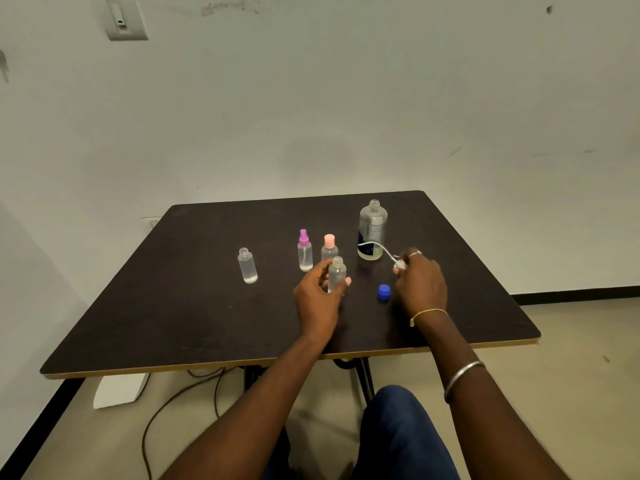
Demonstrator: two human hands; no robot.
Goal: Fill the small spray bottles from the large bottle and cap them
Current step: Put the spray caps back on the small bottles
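Observation:
My left hand (317,289) grips a small clear bottle (336,273) with an open neck, standing on the dark table (173,306). My right hand (420,284) pinches a white spray cap (400,264) whose thin dip tube (375,244) curves up to the left, in front of the large bottle. The large clear bottle (372,230) stands uncapped behind my hands. Its blue cap (383,292) lies on the table between my hands. A capless small bottle (247,265) stands apart at the left. Two small bottles, one with a purple sprayer (304,251) and one with a pink cap (329,247), stand behind my left hand.
The table's near edge (277,362) runs across above my knee (398,420). Cables (180,400) and a white box (119,391) lie on the floor under the table. A wall stands close behind the table.

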